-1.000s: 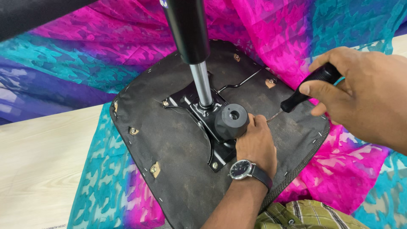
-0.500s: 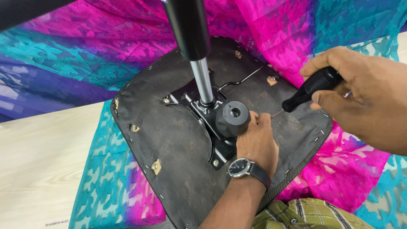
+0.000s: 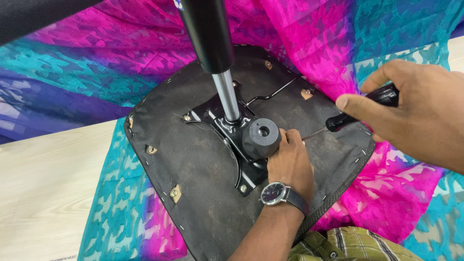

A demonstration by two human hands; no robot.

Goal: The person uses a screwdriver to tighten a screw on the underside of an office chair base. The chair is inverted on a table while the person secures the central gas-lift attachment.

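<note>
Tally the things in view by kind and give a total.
Hands: 2, left hand, right hand
Screwdriver: 1
Chair seat: 1
Gas cylinder: 1
Round knob: 1
Watch: 1
Cloth: 1
Total: 8

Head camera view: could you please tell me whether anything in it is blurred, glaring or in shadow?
In the head view, the right hand gripping the screwdriver is close and slightly soft; the left hand, knob and chair seat are sharp; light is even, shadows faint, a mild sheen on the metal rod, no harsh glare.
</note>
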